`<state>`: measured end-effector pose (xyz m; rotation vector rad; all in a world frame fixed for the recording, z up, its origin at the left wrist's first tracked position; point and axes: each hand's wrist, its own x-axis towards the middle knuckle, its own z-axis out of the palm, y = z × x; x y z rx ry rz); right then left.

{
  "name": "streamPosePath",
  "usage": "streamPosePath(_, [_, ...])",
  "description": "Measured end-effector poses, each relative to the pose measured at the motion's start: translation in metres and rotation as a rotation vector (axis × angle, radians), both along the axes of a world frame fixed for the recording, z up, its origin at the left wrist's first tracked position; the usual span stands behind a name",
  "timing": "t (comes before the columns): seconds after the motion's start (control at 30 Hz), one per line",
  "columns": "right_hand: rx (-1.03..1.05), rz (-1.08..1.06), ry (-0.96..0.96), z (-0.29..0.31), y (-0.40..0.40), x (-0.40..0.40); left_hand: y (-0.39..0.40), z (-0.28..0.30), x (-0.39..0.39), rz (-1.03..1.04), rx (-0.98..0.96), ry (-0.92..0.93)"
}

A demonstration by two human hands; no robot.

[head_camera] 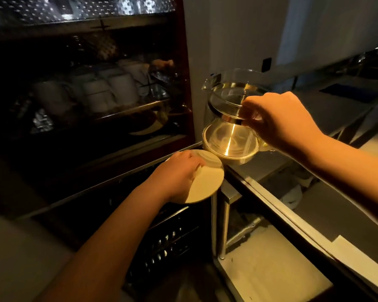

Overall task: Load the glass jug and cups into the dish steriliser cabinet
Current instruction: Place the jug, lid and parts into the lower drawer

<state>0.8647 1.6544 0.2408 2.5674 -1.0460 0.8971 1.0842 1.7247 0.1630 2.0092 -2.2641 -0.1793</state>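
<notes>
- The glass jug (231, 114) sits upright at the corner of the steel counter (336, 114), just beside the open front of the steriliser cabinet (183, 62). Its spout points left toward the cabinet.
- The right hand (279, 120) reaches over from the right, fingers curled around the jug's far rim or handle at the top; which of the two, the glare hides.
- The left hand (179, 175) grips a white saucer (205, 182) by its left edge, thumb side on top, fingers wrapped beneath. The saucer is held tilted, just below and left of the jug's base, apparently apart from it.
- Inside the dim cabinet, white cups (109, 90) stand packed together on the middle wire shelf (131, 110), rims mostly hard to make out in the dark.
- A plate (148, 127) lies on the level beneath that shelf.
- The perforated lower rack (166, 247) shows below the left forearm.
- Under the counter, a lower steel shelf (271, 275) carries pale debris or dust.
</notes>
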Motion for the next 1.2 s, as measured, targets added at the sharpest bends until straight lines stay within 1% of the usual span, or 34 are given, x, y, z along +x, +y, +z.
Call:
streamPosePath(0.23, [0.089, 0.12, 0.062, -0.006, 0.028, 0.033, 0.051, -0.003, 0.022, 0.155, -0.038, 0.005])
streamPosePath(0.43, [0.189, 0.247, 0.07, -0.024, 0.046, 0.069, 0.091, -0.026, 0.043, 0.349, 0.02, -0.025])
streamPosePath(0.57, [0.224, 0.303, 0.077, -0.048, 0.058, 0.087, 0.114, -0.046, 0.058, 0.428, 0.059, -0.057])
streamPosePath(0.73, [0.281, 0.31, 0.096, -0.078, 0.07, 0.104, 0.13, -0.074, 0.07, 0.492, 0.058, -0.086])
streamPosePath(0.87, [0.314, 0.311, 0.102, -0.103, 0.076, 0.11, 0.13, -0.091, 0.08, 0.506, 0.055, -0.116])
streamPosePath(1.0, [0.292, 0.301, 0.168, -0.124, 0.072, 0.117, 0.125, -0.108, 0.091, 0.515, 0.035, -0.117])
streamPosePath(1.2, [0.289, 0.315, 0.202, -0.156, 0.064, 0.129, 0.113, -0.137, 0.11, 0.514, 0.005, -0.125])
